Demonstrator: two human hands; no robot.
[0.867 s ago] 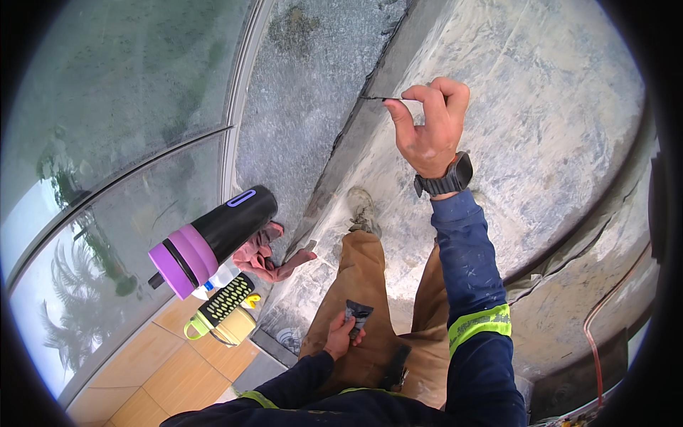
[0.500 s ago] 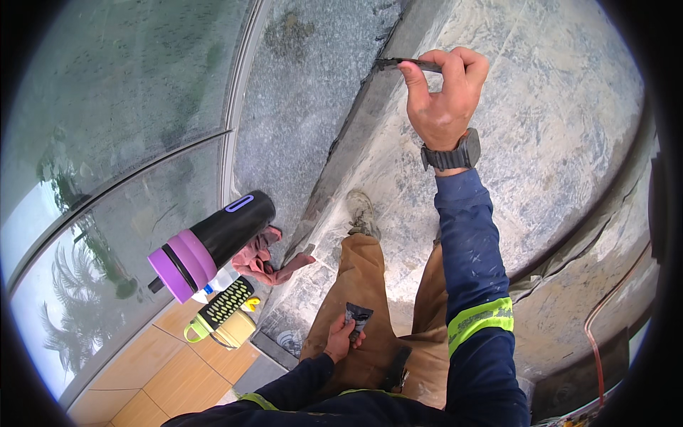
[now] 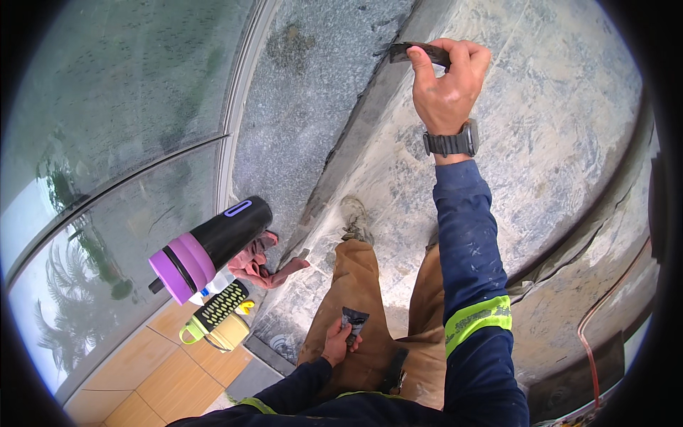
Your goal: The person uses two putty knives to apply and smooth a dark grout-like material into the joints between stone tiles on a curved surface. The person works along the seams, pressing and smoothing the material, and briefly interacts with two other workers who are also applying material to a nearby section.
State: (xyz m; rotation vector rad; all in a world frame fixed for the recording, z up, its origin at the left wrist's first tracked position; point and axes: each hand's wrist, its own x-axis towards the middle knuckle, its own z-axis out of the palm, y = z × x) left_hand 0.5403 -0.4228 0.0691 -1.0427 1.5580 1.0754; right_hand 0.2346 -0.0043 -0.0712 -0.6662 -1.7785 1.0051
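My right hand (image 3: 449,89), a watch at its wrist, pinches a thin dark flat scraper (image 3: 404,53) between thumb and fingers. The scraper's smeared broad face shows, and its tip lies over the dark grey strip (image 3: 379,84) along the stone ledge's edge. Whether the tip touches the strip I cannot tell. Low in front of my left thigh, my left hand (image 3: 337,343) is closed round a small dark, flat piece (image 3: 354,322) that flares toward its top. Its lower part is hidden in my fingers.
A speckled grey ledge (image 3: 313,78) runs beside the window (image 3: 142,78). A black and purple bottle (image 3: 213,245), a pinkish cloth (image 3: 257,262) and a yellow-green bottle (image 3: 222,320) stand or lie at left. My boot (image 3: 354,219) rests on the dusty whitish floor (image 3: 526,142).
My right hand has risen slightly, and the scraper has turned from edge-on to show its broad face. The left hand keeps its hold with little movement.
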